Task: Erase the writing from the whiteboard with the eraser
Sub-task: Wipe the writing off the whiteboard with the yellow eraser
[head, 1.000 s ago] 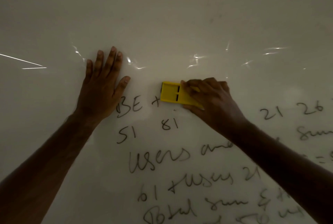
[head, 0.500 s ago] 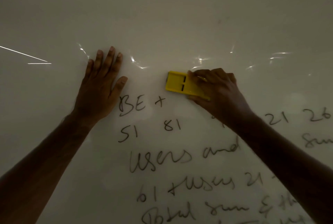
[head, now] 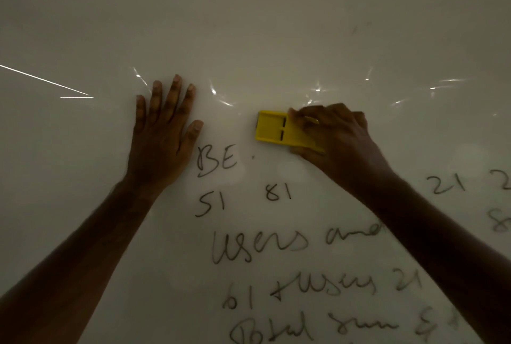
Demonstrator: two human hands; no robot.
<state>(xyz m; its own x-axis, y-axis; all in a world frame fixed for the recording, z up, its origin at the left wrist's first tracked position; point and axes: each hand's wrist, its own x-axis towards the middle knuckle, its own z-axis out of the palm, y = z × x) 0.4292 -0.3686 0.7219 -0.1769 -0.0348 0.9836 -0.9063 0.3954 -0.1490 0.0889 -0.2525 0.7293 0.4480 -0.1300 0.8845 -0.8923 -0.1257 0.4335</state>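
Dim light fell on a whiteboard (head: 276,25) filling the view. At 3 o'clock of centre the right hand (head: 337,139) gripped a yellow eraser (head: 272,129) against the board, just above the writing (head: 260,247), which ran toward 5 o'clock. At 9 o'clock of the eraser, the left hand (head: 163,136) lay flat, fingers straight, beside "BE".

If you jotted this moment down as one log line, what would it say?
left hand flat on whiteboard | right hand grips yellow eraser | "BE" unerased
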